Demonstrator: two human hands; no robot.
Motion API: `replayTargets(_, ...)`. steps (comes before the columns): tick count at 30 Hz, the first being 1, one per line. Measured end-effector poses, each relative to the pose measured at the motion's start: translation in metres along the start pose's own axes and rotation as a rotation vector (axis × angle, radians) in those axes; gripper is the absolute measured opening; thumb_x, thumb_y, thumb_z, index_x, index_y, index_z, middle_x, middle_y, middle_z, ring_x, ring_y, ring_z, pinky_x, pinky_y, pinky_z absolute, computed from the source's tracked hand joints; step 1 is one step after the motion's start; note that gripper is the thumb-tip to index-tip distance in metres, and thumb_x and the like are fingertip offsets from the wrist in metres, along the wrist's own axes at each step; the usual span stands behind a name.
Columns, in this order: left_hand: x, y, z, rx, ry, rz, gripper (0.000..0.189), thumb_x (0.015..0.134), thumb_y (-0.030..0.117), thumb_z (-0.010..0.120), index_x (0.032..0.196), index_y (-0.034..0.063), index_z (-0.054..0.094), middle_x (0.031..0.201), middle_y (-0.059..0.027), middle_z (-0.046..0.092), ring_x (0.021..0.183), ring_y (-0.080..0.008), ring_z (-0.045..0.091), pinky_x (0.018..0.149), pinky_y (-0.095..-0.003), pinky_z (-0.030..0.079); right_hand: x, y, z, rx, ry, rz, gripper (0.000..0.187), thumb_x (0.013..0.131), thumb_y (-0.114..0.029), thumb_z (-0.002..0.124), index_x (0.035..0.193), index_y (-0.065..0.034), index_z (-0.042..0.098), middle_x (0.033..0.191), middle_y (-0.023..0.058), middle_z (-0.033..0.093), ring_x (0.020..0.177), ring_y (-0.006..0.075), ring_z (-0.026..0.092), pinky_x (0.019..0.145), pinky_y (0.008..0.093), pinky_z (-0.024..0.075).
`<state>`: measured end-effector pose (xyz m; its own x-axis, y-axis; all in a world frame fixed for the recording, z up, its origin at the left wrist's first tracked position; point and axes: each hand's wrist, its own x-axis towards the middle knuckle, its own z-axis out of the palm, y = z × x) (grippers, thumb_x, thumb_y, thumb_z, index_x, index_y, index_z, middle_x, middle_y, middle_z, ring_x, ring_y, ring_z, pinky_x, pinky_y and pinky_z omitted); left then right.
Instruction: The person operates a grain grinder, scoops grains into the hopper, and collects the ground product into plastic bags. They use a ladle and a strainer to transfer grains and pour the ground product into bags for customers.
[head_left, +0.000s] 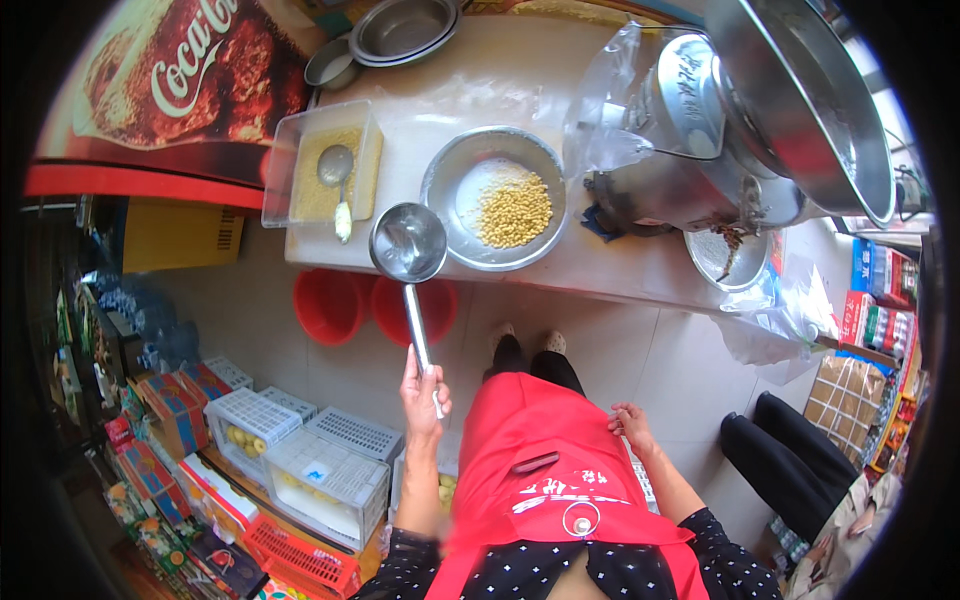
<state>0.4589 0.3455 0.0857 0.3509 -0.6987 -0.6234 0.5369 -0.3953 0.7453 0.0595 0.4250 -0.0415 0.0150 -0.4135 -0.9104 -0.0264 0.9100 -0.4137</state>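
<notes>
My left hand grips the handle of a metal ladle, whose bowl is held over the front edge of the table. Just right of the ladle sits a wide metal bowl with yellow soybeans and a patch of white powder or grain in it. To the left, a clear plastic bin contains a yellowish grainy material, with a metal spoon resting in it. Beside my red apron, my right hand hangs with nothing in it, fingers loosely curled and apart.
On the right of the table stands a grinding machine with a large metal hopper; plastic bags hang nearby. Red buckets sit under the table's front edge. Fruit crates line the lower left. Another person's legs are at right.
</notes>
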Motion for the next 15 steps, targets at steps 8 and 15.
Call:
replayTargets(8, 0.031, 0.011, 0.042, 0.615, 0.008, 0.263, 0.059, 0.090, 0.010, 0.054, 0.143, 0.0034, 0.027, 0.101, -0.0093, 0.055, 0.071, -0.0158, 0.054, 0.061, -0.0273, 0.045, -0.004, -0.023, 0.048, -0.104, 0.036, -0.188, 0.021, 0.092, -0.009, 0.047, 0.107, 0.0004, 0.056, 0.082, 0.0066, 0.063, 0.068, 0.0097, 0.058, 0.060, 0.0222, 0.0466)
replayTargets(15, 0.032, 0.018, 0.038, 0.891, 0.181, 0.534, 0.061, 0.086, 0.007, 0.060, 0.139, 0.0035, 0.030, 0.099, -0.0157, 0.061, 0.089, -0.0298, 0.061, 0.083, -0.0377, 0.047, -0.002, -0.095, 0.152, -0.467, -0.031, -0.499, 0.021, 0.091, -0.013, 0.050, 0.106, -0.0018, 0.058, 0.084, 0.0089, 0.065, 0.076, 0.0196, 0.062, 0.071, 0.0308, 0.0490)
